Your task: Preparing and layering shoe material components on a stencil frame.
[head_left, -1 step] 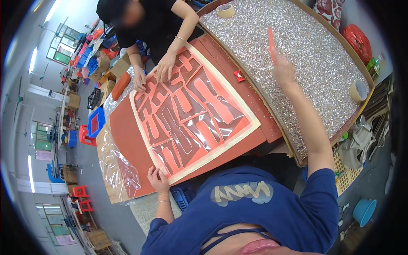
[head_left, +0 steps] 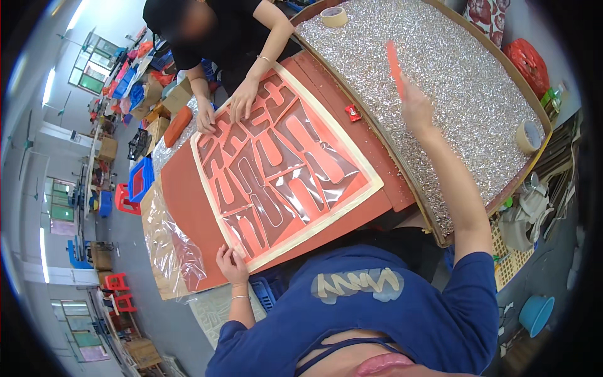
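Observation:
My right hand grips a flat pink strip and holds it up over a big shallow tray spread with silvery glitter-like bits. On the red table board lies a pink cut-out sheet under shiny clear film, edged with pale tape. My left hand rests at the sheet's near left corner, its fingers apart against the taped edge. Across from me, a co-worker in black has both hands on the sheet's far left part.
Two rolls of masking tape sit on the glitter tray. A small red packet lies beside its rim. Crumpled clear plastic covers the board's left edge. At lower right stands a blue basin, and a blue crate is to the left.
My right hand and the pink strip have shifted a little to the left over the tray. My left hand stays at the sheet's corner.

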### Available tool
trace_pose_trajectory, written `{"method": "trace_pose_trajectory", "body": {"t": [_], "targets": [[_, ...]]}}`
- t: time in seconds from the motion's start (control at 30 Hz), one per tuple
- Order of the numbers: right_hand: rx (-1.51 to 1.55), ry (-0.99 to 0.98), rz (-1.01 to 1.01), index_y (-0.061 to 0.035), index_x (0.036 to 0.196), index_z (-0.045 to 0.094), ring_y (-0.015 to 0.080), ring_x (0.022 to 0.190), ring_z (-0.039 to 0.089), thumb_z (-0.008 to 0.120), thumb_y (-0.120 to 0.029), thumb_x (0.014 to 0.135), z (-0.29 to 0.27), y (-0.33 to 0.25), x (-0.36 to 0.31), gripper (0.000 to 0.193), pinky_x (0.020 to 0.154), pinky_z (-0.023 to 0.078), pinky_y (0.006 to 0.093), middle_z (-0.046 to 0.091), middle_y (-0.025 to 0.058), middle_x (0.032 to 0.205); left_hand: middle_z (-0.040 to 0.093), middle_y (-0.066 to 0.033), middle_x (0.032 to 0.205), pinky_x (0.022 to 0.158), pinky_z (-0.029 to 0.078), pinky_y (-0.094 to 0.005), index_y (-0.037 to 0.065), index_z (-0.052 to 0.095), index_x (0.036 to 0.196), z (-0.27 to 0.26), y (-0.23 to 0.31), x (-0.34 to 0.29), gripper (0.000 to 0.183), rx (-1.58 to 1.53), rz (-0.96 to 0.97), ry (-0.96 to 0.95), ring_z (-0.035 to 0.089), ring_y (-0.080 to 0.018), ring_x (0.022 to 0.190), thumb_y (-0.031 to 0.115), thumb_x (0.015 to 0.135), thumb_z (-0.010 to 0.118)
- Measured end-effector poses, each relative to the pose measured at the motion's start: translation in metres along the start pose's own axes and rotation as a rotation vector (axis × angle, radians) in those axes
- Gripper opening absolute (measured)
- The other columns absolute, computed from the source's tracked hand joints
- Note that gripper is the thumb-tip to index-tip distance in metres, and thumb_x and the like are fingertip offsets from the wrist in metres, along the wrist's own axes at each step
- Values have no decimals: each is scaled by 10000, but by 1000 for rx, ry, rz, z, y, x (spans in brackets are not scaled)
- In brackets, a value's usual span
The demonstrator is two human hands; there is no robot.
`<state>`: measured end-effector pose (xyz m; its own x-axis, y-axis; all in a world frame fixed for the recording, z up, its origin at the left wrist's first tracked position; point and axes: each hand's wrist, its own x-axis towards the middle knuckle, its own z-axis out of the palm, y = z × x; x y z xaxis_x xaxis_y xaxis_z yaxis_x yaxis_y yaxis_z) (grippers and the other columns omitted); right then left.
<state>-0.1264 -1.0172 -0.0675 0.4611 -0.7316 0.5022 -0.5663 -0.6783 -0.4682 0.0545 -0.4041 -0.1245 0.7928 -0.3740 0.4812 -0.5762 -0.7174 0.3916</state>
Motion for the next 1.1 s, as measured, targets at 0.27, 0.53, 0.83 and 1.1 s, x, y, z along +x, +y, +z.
{"method": "trace_pose_trajectory", "body": {"t": [0.27,0.53,0.83,1.1], "targets": [[401,-104,-160,-44,1323,450,376,1018,597,476,-72,920,16,-72,-45,404,845,478,414,594,243,1130,575,-191,1158,964,403,-443,2,611,1005,-3,3,4,211,-20,34,-26,505,-350,1129,169,885,563],[107,-204,-74,-11,1229,500,410,848,606,545,-180,887,17,-104,-61,384,739,495,490,548,219,1074,523,-203,1194,961,410,-394,-22,605,1043,-8,-2,11,290,-243,-250,-39,514,-319,1099,234,918,550],[-66,66,-115,12,1165,564,365,1083,509,619,-92,828,-141,-25,-193,357,948,406,414,550,218,1136,622,-78,874,671,483,-266,-92,542,1115,-1,-25,23,385,-522,-708,-259,578,-133,770,148,837,660],[477,480,726,31,1354,383,226,1224,442,479,-251,986,-181,72,-316,473,1031,340,337,431,170,1337,630,-109,1036,751,539,-302,-60,539,1149,-28,21,42,320,-1199,-913,-498,646,-202,875,107,878,568]]}}
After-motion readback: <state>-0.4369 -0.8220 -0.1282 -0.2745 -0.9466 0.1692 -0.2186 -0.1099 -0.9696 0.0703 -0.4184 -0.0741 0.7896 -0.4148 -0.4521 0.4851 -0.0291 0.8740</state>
